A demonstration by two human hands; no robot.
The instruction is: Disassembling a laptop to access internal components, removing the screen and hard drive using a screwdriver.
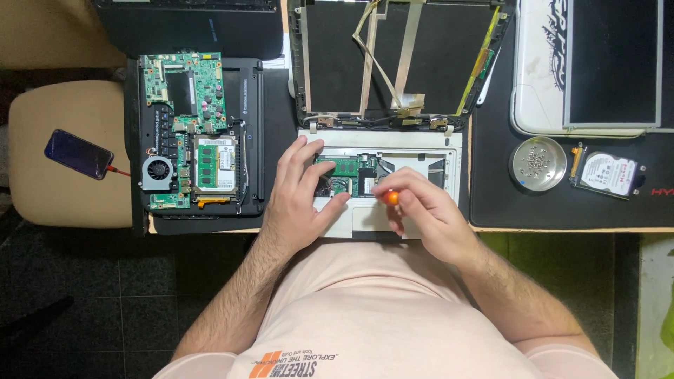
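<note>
Fingers of right hand point(421, 214) pinch orange screwdriver point(390, 198); left hand point(298, 193) spread on open laptop point(449, 144); screw dish point(538, 163) apart.

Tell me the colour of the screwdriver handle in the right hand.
Orange screwdriver handle, seen in the head view, gripped by the right hand.
</note>
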